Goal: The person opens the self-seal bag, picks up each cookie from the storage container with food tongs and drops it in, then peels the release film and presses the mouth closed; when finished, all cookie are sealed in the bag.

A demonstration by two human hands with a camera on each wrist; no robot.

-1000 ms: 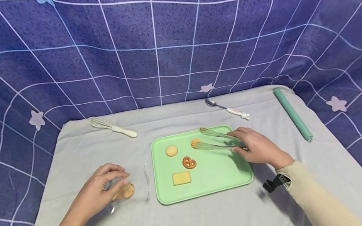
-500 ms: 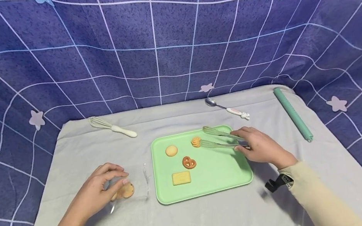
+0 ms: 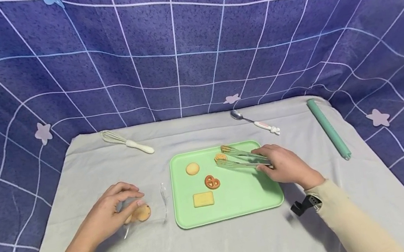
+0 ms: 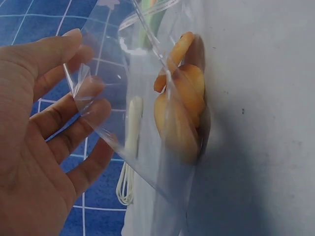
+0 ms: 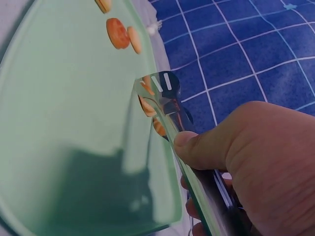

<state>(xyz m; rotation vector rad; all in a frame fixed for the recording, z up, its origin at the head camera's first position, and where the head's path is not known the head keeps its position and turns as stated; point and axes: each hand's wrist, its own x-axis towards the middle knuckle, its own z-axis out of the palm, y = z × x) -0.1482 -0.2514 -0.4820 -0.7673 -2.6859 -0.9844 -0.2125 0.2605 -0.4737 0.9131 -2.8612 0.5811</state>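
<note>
My left hand (image 3: 111, 213) pinches the edge of a clear plastic bag (image 3: 153, 196) left of the tray. Several cookies (image 4: 182, 108) lie inside the bag, partly hidden by my hand in the head view. In my right hand (image 3: 290, 164) I grip metal tongs (image 3: 240, 164) with slotted ends, held over the green tray (image 3: 235, 215). The tong ends stand apart, on either side of a swirl cookie (image 3: 220, 157) at the tray's far side. A round cookie (image 3: 192, 169), a pretzel cookie (image 3: 212, 182) and a rectangular biscuit (image 3: 203, 199) lie on the tray's left half.
A white whisk (image 3: 128, 142) lies at the back left of the cloth-covered table (image 3: 220, 249). Behind the tray is a spoon (image 3: 254, 122) with a white handle, and a green roll-shaped stick (image 3: 328, 129) lies at the far right. A blue patterned curtain (image 3: 188, 36) hangs behind.
The tongs first drew back to the right, away from the swirl cookie. Now they have moved left again, with their ends about that cookie. My left hand has stayed in place.
</note>
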